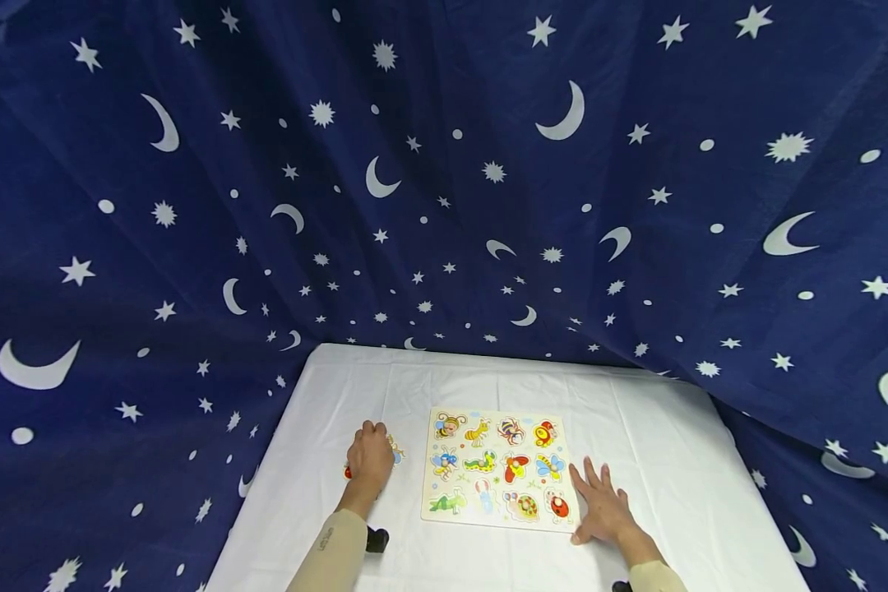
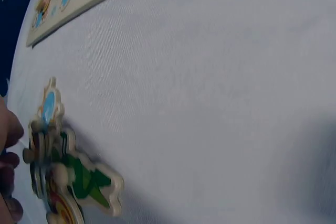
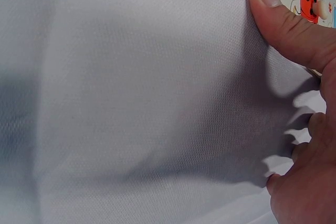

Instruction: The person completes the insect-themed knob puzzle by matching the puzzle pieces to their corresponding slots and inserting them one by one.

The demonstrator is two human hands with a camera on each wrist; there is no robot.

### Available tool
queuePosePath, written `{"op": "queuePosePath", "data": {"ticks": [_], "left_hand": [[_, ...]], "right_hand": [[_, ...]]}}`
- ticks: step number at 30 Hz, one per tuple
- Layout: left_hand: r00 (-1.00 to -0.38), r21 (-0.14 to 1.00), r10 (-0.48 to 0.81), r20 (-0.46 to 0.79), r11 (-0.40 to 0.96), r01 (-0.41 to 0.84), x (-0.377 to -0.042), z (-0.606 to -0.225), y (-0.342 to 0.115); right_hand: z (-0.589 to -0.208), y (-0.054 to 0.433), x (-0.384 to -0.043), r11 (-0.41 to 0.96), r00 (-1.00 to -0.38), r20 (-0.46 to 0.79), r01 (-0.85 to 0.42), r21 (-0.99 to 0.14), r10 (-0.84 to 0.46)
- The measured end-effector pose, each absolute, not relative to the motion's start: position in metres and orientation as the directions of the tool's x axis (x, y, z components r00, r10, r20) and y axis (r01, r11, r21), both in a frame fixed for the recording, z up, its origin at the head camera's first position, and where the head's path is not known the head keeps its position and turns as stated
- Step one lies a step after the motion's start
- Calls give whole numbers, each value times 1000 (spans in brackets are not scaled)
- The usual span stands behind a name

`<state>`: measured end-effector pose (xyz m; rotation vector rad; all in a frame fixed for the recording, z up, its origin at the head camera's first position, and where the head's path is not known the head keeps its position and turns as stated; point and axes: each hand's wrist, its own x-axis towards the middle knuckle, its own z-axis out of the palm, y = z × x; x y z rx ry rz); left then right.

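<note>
My left hand (image 1: 371,455) is bent down over a small heap of loose wooden knobbed puzzle pieces, left of the puzzle board (image 1: 499,524). In the left wrist view its curled fingers (image 2: 8,174) reach in from the left edge, close beside the heap. A green piece (image 2: 86,182) lies tilted on that heap, and a piece with a blue wing (image 2: 49,107) pokes out at its far end. I cannot tell whether the fingers grip a piece. My right hand (image 1: 603,506) lies with fingers spread at the board's right edge, its thumb (image 3: 281,22) at the near corner.
The board carries several colourful insect pictures, among them a ladybird piece (image 3: 308,1) with a knob. A white cloth (image 1: 518,567) covers the table. Dark blue fabric (image 1: 444,164) with moons and stars hangs behind and at both sides.
</note>
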<state>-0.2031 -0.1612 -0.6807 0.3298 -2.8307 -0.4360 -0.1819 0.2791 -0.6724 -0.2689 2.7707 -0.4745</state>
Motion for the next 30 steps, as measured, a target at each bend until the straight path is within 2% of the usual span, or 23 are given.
{"op": "queuePosePath", "data": {"ticks": [5,9,17,30], "left_hand": [[-943,309,-303,138,918,-250,-202,-684,-170],[-939,334,-309,150,910,-246,-202,-685,-172],[-949,379,-159,272,924,-46,-209,-680,-153],[-951,365,-23,308,926,96,-229,-661,-115]], "right_hand": [[-675,279,-182,928,-930,-285,-123,-352,-232],[-675,280,-183,926,-927,-297,-111,-360,-227],[-674,279,-182,923,-932,-282,-113,-369,-227],[-680,283,-182,923,-933,-281,-110,-368,-224]]}}
